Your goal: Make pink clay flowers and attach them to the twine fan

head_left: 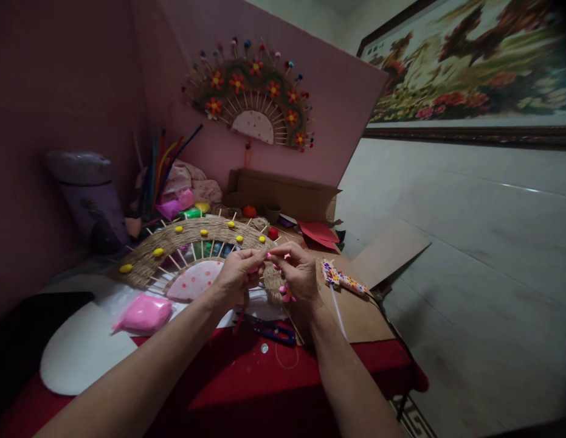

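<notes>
My left hand (239,272) and my right hand (297,274) meet over the right part of a half-round woven fan (191,230). Both are closed in a pinch, with small bits of pink clay (269,256) at the fingertips; the fingers partly cover the clay. Twine is woven through the fan's thin sticks, and yellow ovals dot its band. Pink petals (287,294) sit at the band's right end, just below my right hand. A spotted half-circle piece (194,280) fills the fan's centre. Left of my left forearm lies a bag of pink clay (144,312).
Blue-handled scissors (276,332) lie on the red cloth (246,389) below my hands. A flower-patterned glue gun (341,278) rests on cardboard (362,319) at right. A purple bottle (89,201) stands at left. Behind, a finished-looking flowered fan (253,79) hangs on a pink board.
</notes>
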`<action>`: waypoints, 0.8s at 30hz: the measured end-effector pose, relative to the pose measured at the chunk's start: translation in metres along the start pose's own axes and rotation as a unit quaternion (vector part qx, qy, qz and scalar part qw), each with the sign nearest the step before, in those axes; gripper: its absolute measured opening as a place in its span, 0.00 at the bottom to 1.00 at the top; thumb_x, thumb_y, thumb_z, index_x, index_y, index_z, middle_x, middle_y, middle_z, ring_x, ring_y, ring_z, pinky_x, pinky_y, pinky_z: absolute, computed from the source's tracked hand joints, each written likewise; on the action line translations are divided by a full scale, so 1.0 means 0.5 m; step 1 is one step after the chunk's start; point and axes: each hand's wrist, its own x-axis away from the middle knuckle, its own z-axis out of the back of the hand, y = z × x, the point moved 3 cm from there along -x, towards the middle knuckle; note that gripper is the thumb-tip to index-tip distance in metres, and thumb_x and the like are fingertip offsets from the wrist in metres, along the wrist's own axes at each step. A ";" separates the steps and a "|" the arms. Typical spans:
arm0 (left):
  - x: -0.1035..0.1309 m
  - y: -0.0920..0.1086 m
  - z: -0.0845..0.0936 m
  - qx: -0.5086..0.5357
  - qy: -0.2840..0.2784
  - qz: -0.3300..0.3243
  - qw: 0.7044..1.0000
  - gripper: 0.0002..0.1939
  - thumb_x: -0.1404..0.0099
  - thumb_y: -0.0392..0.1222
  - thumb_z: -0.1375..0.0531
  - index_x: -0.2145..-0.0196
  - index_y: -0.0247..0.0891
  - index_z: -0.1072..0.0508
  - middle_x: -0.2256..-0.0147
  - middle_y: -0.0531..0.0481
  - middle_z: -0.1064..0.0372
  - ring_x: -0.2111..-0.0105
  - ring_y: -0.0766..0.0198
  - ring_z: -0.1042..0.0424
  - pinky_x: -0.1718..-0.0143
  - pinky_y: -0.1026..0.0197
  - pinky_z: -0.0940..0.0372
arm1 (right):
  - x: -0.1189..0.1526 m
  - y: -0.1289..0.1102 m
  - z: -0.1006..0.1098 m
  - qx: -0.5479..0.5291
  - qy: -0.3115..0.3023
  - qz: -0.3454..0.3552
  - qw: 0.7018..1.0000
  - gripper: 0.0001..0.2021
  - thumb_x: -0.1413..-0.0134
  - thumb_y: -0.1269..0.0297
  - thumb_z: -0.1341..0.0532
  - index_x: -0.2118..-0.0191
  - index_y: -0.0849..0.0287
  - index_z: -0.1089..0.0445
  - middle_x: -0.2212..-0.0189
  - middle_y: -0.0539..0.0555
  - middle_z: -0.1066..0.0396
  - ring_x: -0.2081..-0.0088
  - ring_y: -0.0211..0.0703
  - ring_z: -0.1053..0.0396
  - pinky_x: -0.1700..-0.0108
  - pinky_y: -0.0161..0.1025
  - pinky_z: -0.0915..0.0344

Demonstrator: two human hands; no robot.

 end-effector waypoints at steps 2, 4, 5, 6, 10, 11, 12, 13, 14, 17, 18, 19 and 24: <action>0.000 0.001 0.000 0.001 -0.002 -0.007 1.000 0.22 0.54 0.47 0.30 0.84 0.34 0.40 0.86 0.57 0.43 0.88 0.79 0.53 0.86 0.69 0.63 | 0.000 -0.001 0.000 -0.002 0.000 -0.008 1.000 0.06 0.52 0.59 0.35 0.70 0.55 0.26 0.72 0.50 0.30 0.69 0.38 0.34 0.72 0.35 0.40; 0.001 0.001 0.000 0.004 -0.003 -0.009 1.000 0.21 0.54 0.48 0.31 0.83 0.34 0.39 0.87 0.57 0.44 0.88 0.78 0.53 0.86 0.69 0.63 | 0.001 0.000 0.001 -0.004 0.003 -0.018 1.000 0.06 0.52 0.59 0.35 0.71 0.55 0.26 0.72 0.50 0.31 0.70 0.38 0.34 0.72 0.35 0.40; 0.001 0.001 0.000 0.005 -0.004 -0.007 1.000 0.21 0.53 0.49 0.31 0.82 0.34 0.38 0.87 0.57 0.44 0.88 0.78 0.53 0.86 0.69 0.63 | 0.001 0.000 0.002 -0.006 0.004 -0.021 1.000 0.07 0.52 0.58 0.35 0.72 0.56 0.26 0.72 0.50 0.31 0.70 0.38 0.35 0.72 0.35 0.40; 0.001 0.001 0.000 0.007 -0.004 -0.006 1.000 0.20 0.52 0.50 0.32 0.81 0.34 0.37 0.87 0.57 0.44 0.88 0.78 0.53 0.86 0.69 0.63 | 0.001 0.001 0.002 -0.007 0.004 -0.024 1.000 0.07 0.52 0.58 0.35 0.72 0.56 0.26 0.72 0.50 0.31 0.70 0.37 0.35 0.72 0.35 0.40; 0.003 0.003 0.000 0.004 -0.001 -0.005 1.000 0.19 0.54 0.47 0.31 0.81 0.33 0.35 0.86 0.57 0.43 0.88 0.78 0.53 0.86 0.69 0.62 | 0.002 0.004 0.001 -0.011 0.004 -0.026 1.000 0.07 0.52 0.58 0.34 0.71 0.56 0.27 0.72 0.50 0.31 0.69 0.37 0.34 0.72 0.34 0.40; 0.003 0.003 0.000 0.003 0.000 -0.003 1.000 0.19 0.55 0.46 0.30 0.81 0.33 0.36 0.86 0.57 0.43 0.88 0.78 0.53 0.86 0.69 0.62 | 0.002 0.004 0.001 -0.011 0.003 -0.026 1.000 0.07 0.52 0.58 0.34 0.72 0.56 0.27 0.72 0.50 0.31 0.69 0.38 0.35 0.72 0.34 0.40; 0.003 0.003 0.000 0.003 0.000 0.000 1.000 0.19 0.55 0.46 0.30 0.82 0.33 0.36 0.86 0.57 0.43 0.87 0.78 0.53 0.86 0.70 0.62 | 0.002 0.003 0.000 -0.010 0.003 -0.026 1.000 0.07 0.53 0.58 0.34 0.72 0.56 0.27 0.72 0.50 0.31 0.69 0.38 0.35 0.72 0.34 0.40; 0.003 0.002 0.001 0.004 0.000 0.004 1.000 0.19 0.55 0.46 0.30 0.82 0.33 0.36 0.86 0.57 0.43 0.87 0.78 0.53 0.86 0.70 0.61 | 0.002 0.003 0.000 -0.010 0.002 -0.026 1.000 0.07 0.53 0.58 0.34 0.72 0.56 0.27 0.72 0.50 0.31 0.69 0.38 0.35 0.72 0.34 0.40; 0.003 0.001 0.001 0.006 0.002 0.008 1.000 0.19 0.55 0.47 0.30 0.81 0.33 0.35 0.86 0.57 0.43 0.87 0.78 0.52 0.86 0.70 0.61 | 0.002 0.002 0.000 -0.008 0.002 -0.026 1.000 0.07 0.52 0.58 0.34 0.72 0.56 0.27 0.72 0.50 0.31 0.69 0.38 0.35 0.72 0.34 0.40; 0.004 -0.002 0.002 0.011 0.008 0.020 1.000 0.18 0.52 0.50 0.32 0.76 0.32 0.31 0.85 0.58 0.44 0.87 0.78 0.51 0.85 0.70 0.61 | 0.003 0.000 0.000 -0.004 0.005 -0.028 1.000 0.08 0.52 0.57 0.35 0.71 0.55 0.27 0.72 0.50 0.31 0.69 0.38 0.34 0.72 0.35 0.39; 0.005 -0.002 0.002 0.010 0.007 0.022 1.000 0.19 0.52 0.51 0.32 0.75 0.32 0.31 0.85 0.58 0.44 0.87 0.78 0.51 0.85 0.70 0.61 | 0.003 -0.001 0.000 -0.004 0.004 -0.027 1.000 0.08 0.52 0.57 0.35 0.71 0.55 0.27 0.72 0.50 0.31 0.69 0.38 0.34 0.72 0.35 0.39; 0.005 -0.002 0.001 0.009 0.005 0.024 1.000 0.19 0.52 0.50 0.32 0.75 0.32 0.32 0.86 0.58 0.45 0.87 0.78 0.52 0.85 0.70 0.62 | 0.003 -0.001 0.000 -0.003 0.003 -0.027 1.000 0.07 0.52 0.58 0.35 0.71 0.55 0.27 0.72 0.50 0.31 0.69 0.38 0.34 0.72 0.34 0.40; 0.006 0.003 -0.002 0.007 -0.016 0.018 1.000 0.19 0.53 0.47 0.31 0.81 0.34 0.36 0.86 0.58 0.45 0.88 0.79 0.54 0.86 0.70 0.62 | 0.002 0.000 -0.002 -0.015 -0.007 -0.024 1.000 0.08 0.53 0.62 0.35 0.63 0.54 0.27 0.69 0.49 0.31 0.72 0.35 0.36 0.74 0.34 0.41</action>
